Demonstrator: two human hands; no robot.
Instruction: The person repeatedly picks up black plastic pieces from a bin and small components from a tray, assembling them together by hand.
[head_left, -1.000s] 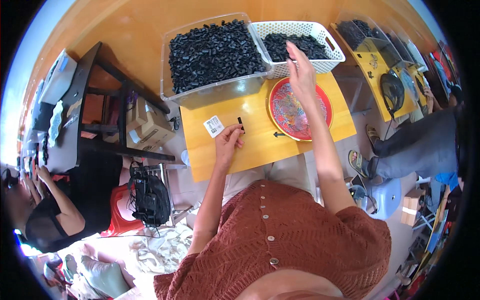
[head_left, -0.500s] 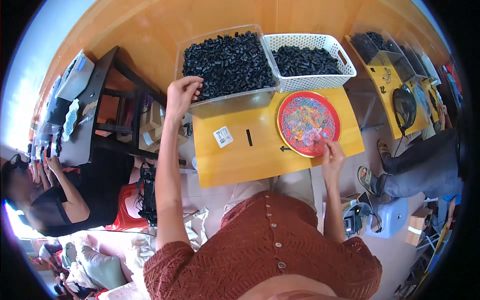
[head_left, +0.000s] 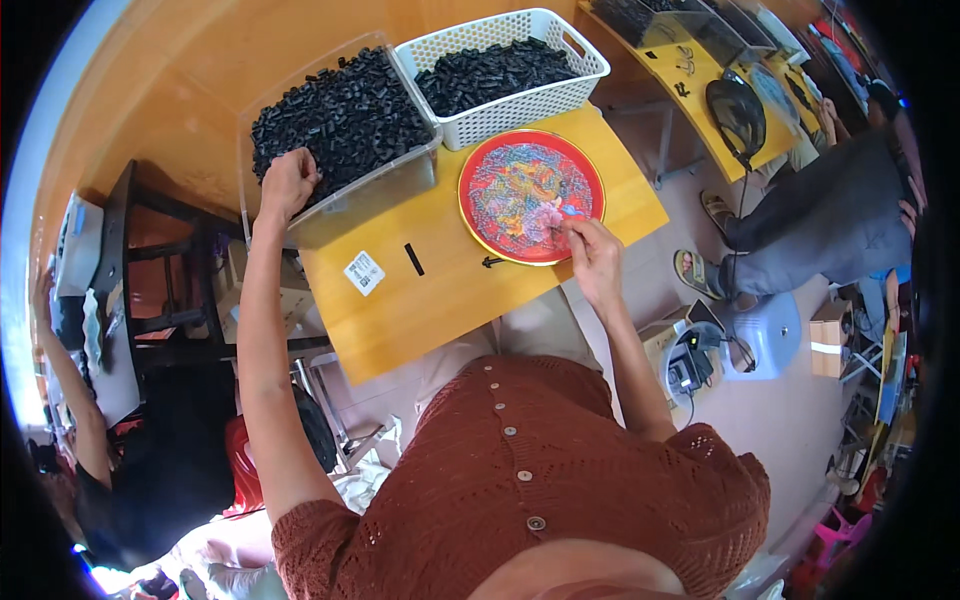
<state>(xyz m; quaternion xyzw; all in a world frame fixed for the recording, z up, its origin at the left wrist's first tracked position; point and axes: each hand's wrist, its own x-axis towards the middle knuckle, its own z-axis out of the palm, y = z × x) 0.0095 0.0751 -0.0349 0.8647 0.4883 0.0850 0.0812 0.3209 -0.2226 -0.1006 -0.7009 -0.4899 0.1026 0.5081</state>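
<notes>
My left hand (head_left: 287, 183) reaches into a clear plastic bin (head_left: 395, 185) heaped with small black parts (head_left: 345, 105), its fingers curled down among them. My right hand (head_left: 592, 255) rests at the near edge of a round red tray (head_left: 483, 225) covered with small colourful bits, fingertips pinched on some of those bits. A white perforated basket (head_left: 520, 100) behind the tray holds more black parts. One loose black part (head_left: 413, 259) and a second small one (head_left: 492, 262) lie on the yellow table (head_left: 440, 300), next to a white label (head_left: 364, 272).
A dark desk (head_left: 130, 290) stands to my left, with a person's arm (head_left: 60, 400) beside it. A seated person (head_left: 830, 220) is at the right, near a second yellow table (head_left: 730, 95) with a black helmet-like object. A blue stool (head_left: 765, 335) and boxes sit on the floor.
My left hand stays in the clear bin and has sunk into the black parts. My right hand has moved from the table's near edge up onto the red tray.
</notes>
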